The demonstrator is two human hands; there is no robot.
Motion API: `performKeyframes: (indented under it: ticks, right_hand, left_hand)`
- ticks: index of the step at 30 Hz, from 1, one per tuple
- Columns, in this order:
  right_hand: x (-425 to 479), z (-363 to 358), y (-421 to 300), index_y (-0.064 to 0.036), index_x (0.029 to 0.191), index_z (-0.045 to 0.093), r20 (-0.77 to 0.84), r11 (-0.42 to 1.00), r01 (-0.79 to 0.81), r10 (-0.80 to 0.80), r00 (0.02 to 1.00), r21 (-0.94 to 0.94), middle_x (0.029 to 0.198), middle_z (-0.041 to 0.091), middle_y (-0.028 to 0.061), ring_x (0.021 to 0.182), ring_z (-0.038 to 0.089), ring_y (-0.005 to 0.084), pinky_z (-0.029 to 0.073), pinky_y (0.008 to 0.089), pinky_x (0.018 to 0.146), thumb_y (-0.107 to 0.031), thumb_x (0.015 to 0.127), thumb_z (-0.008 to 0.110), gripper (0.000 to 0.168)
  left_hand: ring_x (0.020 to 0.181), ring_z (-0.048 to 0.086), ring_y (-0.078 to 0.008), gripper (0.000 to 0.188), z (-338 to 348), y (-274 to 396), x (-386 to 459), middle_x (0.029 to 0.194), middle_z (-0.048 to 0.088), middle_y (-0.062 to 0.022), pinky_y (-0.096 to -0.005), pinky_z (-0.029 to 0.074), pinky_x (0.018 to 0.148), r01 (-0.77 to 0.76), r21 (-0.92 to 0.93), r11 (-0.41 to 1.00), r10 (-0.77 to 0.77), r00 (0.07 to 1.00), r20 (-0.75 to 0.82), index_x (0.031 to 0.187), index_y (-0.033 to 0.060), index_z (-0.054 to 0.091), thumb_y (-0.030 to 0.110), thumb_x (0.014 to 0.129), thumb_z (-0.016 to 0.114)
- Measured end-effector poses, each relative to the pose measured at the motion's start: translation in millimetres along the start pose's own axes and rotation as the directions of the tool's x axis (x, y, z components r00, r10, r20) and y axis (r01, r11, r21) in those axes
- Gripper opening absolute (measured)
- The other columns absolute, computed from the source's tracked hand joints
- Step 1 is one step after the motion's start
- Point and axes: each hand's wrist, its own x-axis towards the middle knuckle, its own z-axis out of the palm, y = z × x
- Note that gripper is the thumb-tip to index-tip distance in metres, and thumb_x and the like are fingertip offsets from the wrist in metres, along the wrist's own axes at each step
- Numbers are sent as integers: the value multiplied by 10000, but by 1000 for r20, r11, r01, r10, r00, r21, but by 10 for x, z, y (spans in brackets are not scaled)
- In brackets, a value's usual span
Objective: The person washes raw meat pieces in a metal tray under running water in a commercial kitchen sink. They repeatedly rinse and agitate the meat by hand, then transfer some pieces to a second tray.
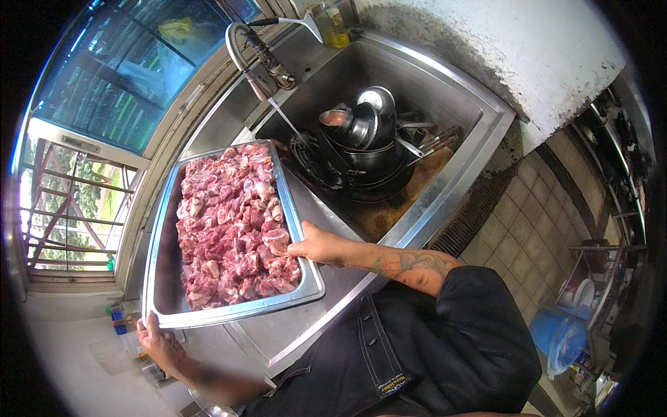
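Note:
A rectangular stainless steel pan full of raw, bone-in meat chunks is held between my two hands above the metal drainboard. My left hand grips the pan's near left corner, with the thumb over the rim. On the right long side, my right hand has its thumb inside the rim and its fingers under the edge. The meat is heaped towards the right side of the pan, and part of the dark inner wall shows on the left. Whether the pan's underside touches the drainboard is hidden.
A stainless steel sink basin holds stacked dark pots, ladles and brownish water. Water streams from a gooseneck faucet. Behind stands a bottle of yellow liquid. Left are barred windows; right, a tiled floor and a blue tub.

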Motion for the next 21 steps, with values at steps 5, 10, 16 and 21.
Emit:
performKeyframes:
  ticks: [5,10,16,21]
  right_hand:
    - [67,-39,112,71,1373,473,34,997,70,-71,997,39,1170,642,140,1004,643,172,547,326,870,-108,881,674,560]
    - [-53,-4,-67,64,1378,466,55,993,74,-79,995,96,1178,643,143,1017,648,179,550,337,879,-109,883,683,568]
    - [-98,5,-116,62,1379,450,39,999,20,-22,999,49,1186,634,150,1014,648,183,551,341,870,-120,885,688,577]
    - [26,-68,95,61,1374,451,38,1000,15,-16,999,27,1171,632,142,997,646,183,551,338,863,-118,881,688,576]
  left_hand:
    - [467,312,30,140,28,-81,23,694,490,96,-201,195,392,11,-22,1000,-12,999,-30,920,134,561,111,1004,671]
    - [458,313,29,165,43,-23,2,691,488,95,-201,194,385,5,-32,999,-6,1000,-26,884,138,556,124,1013,657]
    - [477,337,32,135,-7,59,-14,693,499,94,-193,200,389,-30,-9,1000,31,995,92,905,132,577,125,1007,664]
    - [473,331,29,142,126,48,-25,678,492,97,-195,201,391,-24,-38,999,24,1000,9,901,129,579,135,998,683]
